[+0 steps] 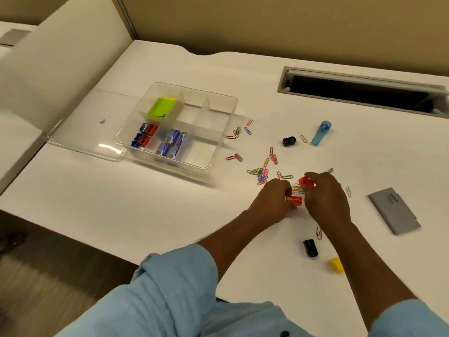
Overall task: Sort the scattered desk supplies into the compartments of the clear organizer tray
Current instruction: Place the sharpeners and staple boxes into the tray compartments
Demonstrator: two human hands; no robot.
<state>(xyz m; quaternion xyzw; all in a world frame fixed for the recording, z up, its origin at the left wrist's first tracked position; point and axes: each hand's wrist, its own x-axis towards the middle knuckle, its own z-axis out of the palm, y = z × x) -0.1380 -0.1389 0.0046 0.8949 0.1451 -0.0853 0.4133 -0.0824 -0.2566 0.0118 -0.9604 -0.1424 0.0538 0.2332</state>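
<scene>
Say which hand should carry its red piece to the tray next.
Probably the left hand: it holds a red piece and lies nearer the clear tray than the right hand.

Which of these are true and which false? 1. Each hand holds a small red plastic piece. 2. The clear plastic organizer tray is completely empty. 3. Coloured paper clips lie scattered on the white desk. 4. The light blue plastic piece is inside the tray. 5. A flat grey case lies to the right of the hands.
1. True: the left hand and the right hand each hold a small red plastic piece.
2. False: the clear plastic organizer tray holds a green sticky-note pad and small red and blue items.
3. True: coloured paper clips on the white desk.
4. False: the light blue plastic piece lies on the desk.
5. True: flat grey case.
</scene>
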